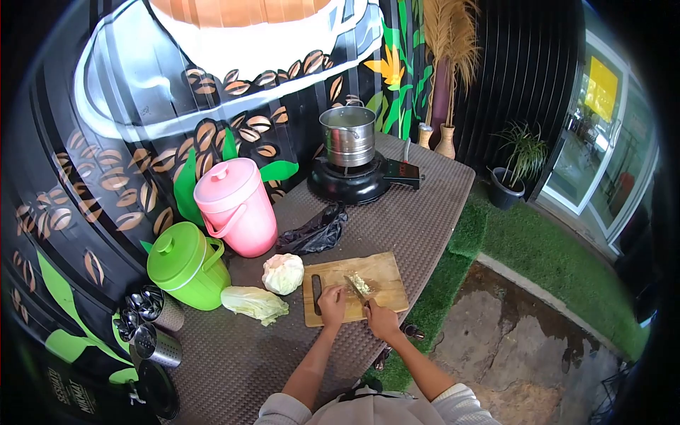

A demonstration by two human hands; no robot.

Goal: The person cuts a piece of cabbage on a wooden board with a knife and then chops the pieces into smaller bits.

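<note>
A wooden cutting board lies on the brown woven-pattern table, with a dark slot along its left side. My right hand is closed round the handle of a knife, its blade slanting up and left over the board. Beside the blade is a small pile of pale, finely chopped pieces; their kind is too small to make out. My left hand rests at the board's left part, fingers curled together close to the blade; what they hold, if anything, is hidden.
Left of the board are a round cabbage and a napa cabbage. Behind stand a green lidded bucket, a pink one, a black plastic bag and a steel pot on a black stove. Cutlery holders stand left.
</note>
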